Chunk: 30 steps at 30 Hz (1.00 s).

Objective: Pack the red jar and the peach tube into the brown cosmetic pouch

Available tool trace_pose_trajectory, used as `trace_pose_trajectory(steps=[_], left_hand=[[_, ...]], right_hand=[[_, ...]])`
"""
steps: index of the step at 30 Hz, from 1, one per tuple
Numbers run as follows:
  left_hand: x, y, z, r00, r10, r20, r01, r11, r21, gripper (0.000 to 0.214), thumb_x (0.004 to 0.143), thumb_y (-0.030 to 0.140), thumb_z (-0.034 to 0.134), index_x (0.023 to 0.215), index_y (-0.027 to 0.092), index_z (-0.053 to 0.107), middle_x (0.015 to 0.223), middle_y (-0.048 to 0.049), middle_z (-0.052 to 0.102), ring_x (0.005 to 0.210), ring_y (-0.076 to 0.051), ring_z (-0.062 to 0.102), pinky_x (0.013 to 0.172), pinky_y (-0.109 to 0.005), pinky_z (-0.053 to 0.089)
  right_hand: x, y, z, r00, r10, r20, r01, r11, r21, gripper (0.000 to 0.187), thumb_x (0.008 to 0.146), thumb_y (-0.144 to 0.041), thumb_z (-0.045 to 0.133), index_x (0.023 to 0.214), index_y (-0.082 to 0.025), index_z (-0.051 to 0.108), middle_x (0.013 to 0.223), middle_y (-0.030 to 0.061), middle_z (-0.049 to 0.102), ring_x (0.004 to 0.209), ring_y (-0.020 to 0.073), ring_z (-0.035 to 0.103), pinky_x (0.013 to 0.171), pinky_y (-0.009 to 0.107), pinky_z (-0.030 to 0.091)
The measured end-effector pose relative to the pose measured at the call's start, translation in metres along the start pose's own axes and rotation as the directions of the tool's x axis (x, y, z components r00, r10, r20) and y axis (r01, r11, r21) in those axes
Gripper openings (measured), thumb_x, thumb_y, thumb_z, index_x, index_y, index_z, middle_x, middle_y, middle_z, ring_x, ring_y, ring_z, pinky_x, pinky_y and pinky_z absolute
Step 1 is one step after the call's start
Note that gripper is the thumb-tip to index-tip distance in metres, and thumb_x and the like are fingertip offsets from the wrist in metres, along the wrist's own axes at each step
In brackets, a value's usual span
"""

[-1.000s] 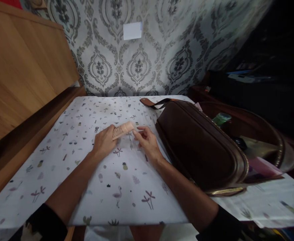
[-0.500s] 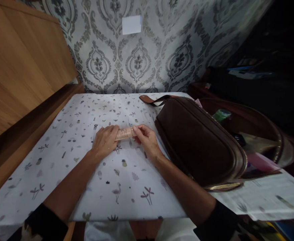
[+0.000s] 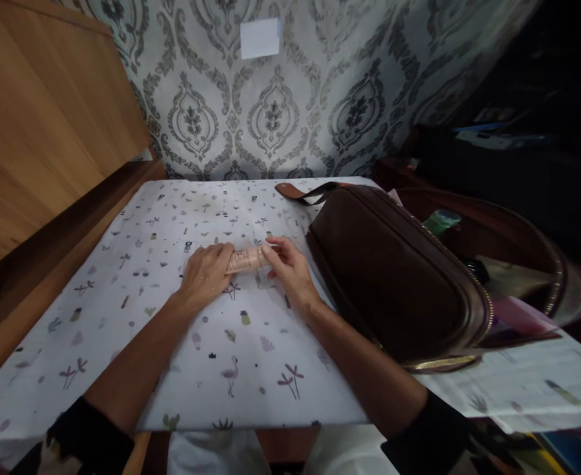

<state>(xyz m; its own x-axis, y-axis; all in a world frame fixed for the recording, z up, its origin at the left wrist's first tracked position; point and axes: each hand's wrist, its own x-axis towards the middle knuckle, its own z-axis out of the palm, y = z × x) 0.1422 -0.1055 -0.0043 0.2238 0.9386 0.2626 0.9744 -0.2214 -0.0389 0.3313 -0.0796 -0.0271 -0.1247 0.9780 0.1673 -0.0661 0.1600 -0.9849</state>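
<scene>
A small pinkish-beige cosmetic tube [image 3: 243, 260] with printed lettering lies crosswise just above the tabletop, in the middle of the view. My left hand [image 3: 207, 272] is wrapped round its left part, back of the hand upward, hiding that end. At the other end my right hand [image 3: 290, 272] has its thumb and fingertips at the pale cap, the fingers loosely curled. How firmly they grip it is hard to see. To the right of that hand stands a dark brown leather bag [image 3: 389, 277], a short way off.
The bag is unzipped, with a green-capped item [image 3: 442, 222] and a pink packet [image 3: 523, 316] inside. Its strap [image 3: 300, 192] lies behind it. A white patterned cloth [image 3: 231, 343] covers the table. Wooden furniture [image 3: 57, 125] borders the left; a papered wall [image 3: 273, 112] stands behind.
My right fingers have loosened and spread a little at the cap end. My left hand still holds the tube in the same place. The view has tipped down slightly.
</scene>
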Motion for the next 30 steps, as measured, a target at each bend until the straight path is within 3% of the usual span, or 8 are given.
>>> trace_pose_trajectory(steps=[6,10,17,20,25,30], left_hand=[[0.002,-0.006,-0.002,0.995,-0.102,0.003,0.102,0.995,-0.004,0.020,0.089,0.020,0.055,0.108,0.019,0.061,0.106,-0.0103,0.073,0.096,-0.029,0.069,0.079,-0.038,0.049],[0.002,-0.011,-0.002,0.987,-0.158,0.001,0.158,0.987,-0.014,0.022,0.087,0.018,0.056,0.109,0.019,0.060,0.107,-0.0094,0.072,0.095,-0.026,0.068,0.077,-0.035,0.048],[0.000,-0.006,0.002,0.999,-0.049,-0.019,0.049,0.998,0.025,0.018,0.090,0.021,0.055,0.107,0.018,0.061,0.102,-0.0096,0.072,0.093,-0.028,0.068,0.078,-0.037,0.048],[0.000,-0.003,0.001,1.000,-0.002,-0.022,0.003,1.000,0.029,0.019,0.092,0.020,0.052,0.108,0.017,0.062,0.101,-0.0099,0.072,0.092,-0.028,0.068,0.080,-0.038,0.049],[-0.001,-0.003,-0.001,1.000,-0.027,0.000,0.027,1.000,0.017,0.018,0.092,0.020,0.053,0.107,0.018,0.062,0.103,-0.0099,0.072,0.094,-0.027,0.067,0.081,-0.038,0.049],[0.000,-0.005,-0.002,0.999,-0.046,0.003,0.046,0.999,0.006,0.017,0.092,0.022,0.054,0.108,0.018,0.061,0.105,-0.0098,0.072,0.095,-0.027,0.068,0.081,-0.037,0.048]], right_hand=[[0.003,0.007,-0.001,0.999,0.037,-0.010,-0.037,0.999,-0.001,0.063,0.069,-0.062,0.081,0.112,-0.021,0.060,0.099,0.0052,0.062,0.080,0.0179,0.061,0.050,0.024,0.048],[0.004,0.011,-0.002,0.997,0.076,-0.025,-0.076,0.997,0.007,0.056,0.068,-0.052,0.082,0.110,-0.023,0.061,0.098,0.0035,0.061,0.079,0.0177,0.063,0.051,0.024,0.049],[-0.001,-0.003,0.000,0.999,-0.025,-0.020,0.025,1.000,0.009,0.045,0.085,-0.063,0.062,0.104,-0.022,0.064,0.093,0.0041,0.064,0.081,0.0182,0.065,0.052,0.024,0.049],[-0.002,-0.005,0.001,0.999,-0.027,-0.023,0.027,1.000,-0.003,0.049,0.079,-0.065,0.070,0.101,-0.022,0.064,0.087,0.0029,0.065,0.078,0.0183,0.063,0.050,0.024,0.048],[0.000,-0.003,0.001,1.000,0.004,0.030,-0.005,0.999,0.043,0.049,0.075,-0.065,0.076,0.094,-0.022,0.062,0.079,0.0008,0.064,0.073,0.0167,0.063,0.049,0.022,0.044],[0.000,-0.004,0.002,0.998,-0.022,0.060,0.016,0.994,0.110,0.048,0.073,-0.058,0.080,0.101,-0.023,0.063,0.087,0.0013,0.066,0.078,0.0162,0.062,0.052,0.022,0.045]])
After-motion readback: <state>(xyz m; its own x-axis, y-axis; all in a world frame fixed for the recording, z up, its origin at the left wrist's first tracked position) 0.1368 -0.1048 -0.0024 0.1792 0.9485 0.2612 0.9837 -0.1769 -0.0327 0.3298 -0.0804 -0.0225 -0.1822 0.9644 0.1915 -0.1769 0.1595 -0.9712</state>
